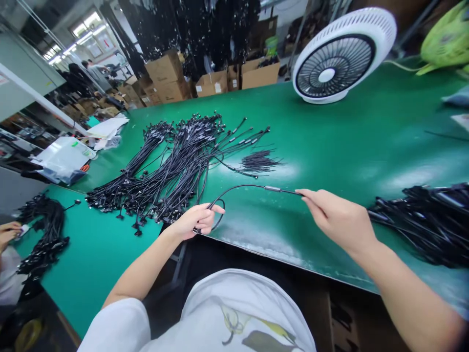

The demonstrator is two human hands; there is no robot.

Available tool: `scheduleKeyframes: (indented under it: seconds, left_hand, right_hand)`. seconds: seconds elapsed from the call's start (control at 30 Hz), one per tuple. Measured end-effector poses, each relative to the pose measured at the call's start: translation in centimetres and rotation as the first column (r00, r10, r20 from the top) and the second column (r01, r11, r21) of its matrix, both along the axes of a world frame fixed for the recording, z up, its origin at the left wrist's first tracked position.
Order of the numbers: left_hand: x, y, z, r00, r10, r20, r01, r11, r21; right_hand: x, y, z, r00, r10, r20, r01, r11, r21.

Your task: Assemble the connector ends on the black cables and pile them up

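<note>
A thin black cable (244, 186) with a grey sleeve runs in an arc between my two hands, above the table's front edge. My left hand (200, 218) is closed around one end, where the cable bends into a small loop beside the fingers. Its other end is pinched in my right hand (335, 215), whose fingertips hide the tip. Just beyond my left hand lies a large heap of black cables (183, 161) with connectors. A small pile of short black strips (258, 161) rests past the arc.
Bundled black cables (428, 225) lie at the right on the green table (293, 132). A white fan (330, 73) stands at the back. On the left, another person's hand (9, 232) works by more cables (47, 225). Cardboard boxes (168, 73) stand behind.
</note>
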State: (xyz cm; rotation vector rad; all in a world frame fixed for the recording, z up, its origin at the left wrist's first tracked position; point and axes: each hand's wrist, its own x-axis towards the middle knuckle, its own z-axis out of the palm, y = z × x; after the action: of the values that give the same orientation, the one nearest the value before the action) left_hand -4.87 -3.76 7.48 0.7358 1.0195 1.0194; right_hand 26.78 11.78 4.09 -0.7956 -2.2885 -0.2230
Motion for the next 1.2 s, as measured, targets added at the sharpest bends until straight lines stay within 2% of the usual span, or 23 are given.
scheduleKeyframes:
  seconds: [0.1, 0.2, 0.23, 0.3, 0.37, 0.43, 0.5, 0.57, 0.63, 0.7, 0.73, 0.77, 0.8, 0.83, 0.87, 0.9, 0.93, 0.97, 1.03, 1.07, 1.13, 1.17, 1.2]
  left_hand:
    - [-1.1, -0.8, -0.1, 0.984, 0.077, 0.159, -0.080, 0.997, 0.014]
    - [-2.0, -1.1, 0.1, 0.927, 0.187, 0.325, -0.203, 0.979, 0.016]
    - [-2.2, -0.9, 0.2, 0.901, 0.231, 0.368, -0.256, 0.967, 0.020]
    - [-2.1, -0.1, 0.0, 0.864, 0.310, 0.398, -0.359, 0.932, 0.054]
    - [-1.4, 1.0, -0.7, 0.877, 0.361, 0.316, -0.423, 0.893, 0.153]
    - [-0.5, 1.6, -1.7, 0.927, 0.362, 0.096, -0.373, 0.878, 0.301]
    - [0.2, 1.5, -2.6, 0.939, 0.273, -0.207, -0.176, 0.903, 0.392]
    - [0.3, 0.8, -3.1, 0.904, 0.133, -0.406, 0.026, 0.932, 0.363]
    - [0.2, 0.0, -3.2, 0.930, 0.032, -0.367, 0.088, 0.948, 0.305]
    - [0.3, -0.3, -3.1, 0.990, -0.004, -0.140, 0.042, 0.962, 0.268]
    - [0.4, -0.3, -3.0, 1.000, -0.001, -0.010, 0.003, 0.968, 0.250]
    - [0.7, -0.1, -3.1, 0.995, 0.013, 0.103, -0.037, 0.973, 0.230]
    - [1.2, 0.0, -3.3, 0.982, 0.036, 0.186, -0.075, 0.976, 0.206]
    - [1.7, 0.2, -3.5, 0.971, 0.071, 0.229, -0.115, 0.977, 0.182]
    - [2.3, 0.3, -3.8, 0.965, 0.111, 0.239, -0.153, 0.974, 0.165]
    - [3.0, 0.4, -4.2, 0.964, 0.140, 0.228, -0.178, 0.971, 0.157]
    - [3.7, 0.3, -4.5, 0.967, 0.149, 0.206, -0.182, 0.971, 0.154]
    - [4.4, 0.2, -4.7, 0.973, 0.137, 0.183, -0.166, 0.974, 0.152]
    - [5.6, -0.2, -5.0, 0.980, 0.100, 0.172, -0.125, 0.982, 0.139]
    - [6.1, -0.3, -4.9, 0.976, 0.109, 0.189, -0.134, 0.983, 0.122]
    - [6.7, -0.4, -4.8, 0.948, 0.225, 0.225, -0.249, 0.965, 0.085]
    - [6.8, -0.3, -4.7, 0.925, 0.301, 0.233, -0.325, 0.943, 0.071]
    - [6.9, -0.3, -4.7, 0.905, 0.357, 0.232, -0.380, 0.923, 0.061]
  right_hand:
    - [-1.4, -0.3, 0.5, 1.000, -0.002, 0.028, 0.001, 1.000, 0.015]
    - [-2.8, -0.6, 0.4, 0.987, -0.016, 0.161, 0.009, 0.999, 0.045]
    - [-3.5, -0.9, 0.3, 0.973, 0.013, 0.230, -0.022, 0.999, 0.034]
    - [-5.2, -2.1, -0.3, 0.922, 0.152, 0.356, -0.145, 0.988, -0.048]
    - [-7.3, -3.7, -0.6, 0.830, 0.357, 0.428, -0.297, 0.933, -0.202]
    - [-9.5, -5.0, -0.2, 0.727, 0.535, 0.431, -0.405, 0.840, -0.360]
    - [-11.4, -5.5, 1.1, 0.679, 0.648, 0.345, -0.465, 0.744, -0.480]
    - [-12.9, -5.1, 2.6, 0.727, 0.666, 0.169, -0.490, 0.675, -0.551]
    - [-14.1, -4.5, 3.4, 0.818, 0.571, -0.067, -0.491, 0.635, -0.597]
    - [-15.2, -4.5, 2.9, 0.866, 0.374, -0.332, -0.498, 0.578, -0.647]
    - [-15.7, -4.9, 2.3, 0.853, 0.256, -0.455, -0.519, 0.513, -0.684]
    - [-16.1, -5.5, 1.6, 0.823, 0.132, -0.552, -0.553, 0.412, -0.725]
    - [-16.4, -6.3, 0.8, 0.787, 0.005, -0.617, -0.594, 0.280, -0.755]
    - [-16.5, -6.9, 0.1, 0.753, -0.118, -0.647, -0.633, 0.138, -0.762]
    - [-16.4, -7.5, -0.4, 0.723, -0.232, -0.651, -0.666, 0.020, -0.746]
    - [-16.2, -7.9, -0.8, 0.690, -0.329, -0.645, -0.695, -0.052, -0.717]
    - [-15.7, -8.0, -0.9, 0.652, -0.407, -0.640, -0.722, -0.074, -0.688]
    - [-15.2, -7.8, -0.9, 0.614, -0.465, -0.639, -0.743, -0.066, -0.666]
    - [-14.0, -7.3, -0.7, 0.568, -0.517, -0.640, -0.767, -0.050, -0.640]
    - [-13.4, -7.0, -0.6, 0.566, -0.524, -0.637, -0.772, -0.067, -0.632]
    - [-12.6, -6.9, -0.6, 0.573, -0.512, -0.639, -0.783, -0.114, -0.611]
    - [-12.3, -7.1, -0.8, 0.579, -0.490, -0.652, -0.786, -0.126, -0.605]
    - [-12.2, -7.5, -1.1, 0.577, -0.467, -0.670, -0.791, -0.114, -0.601]
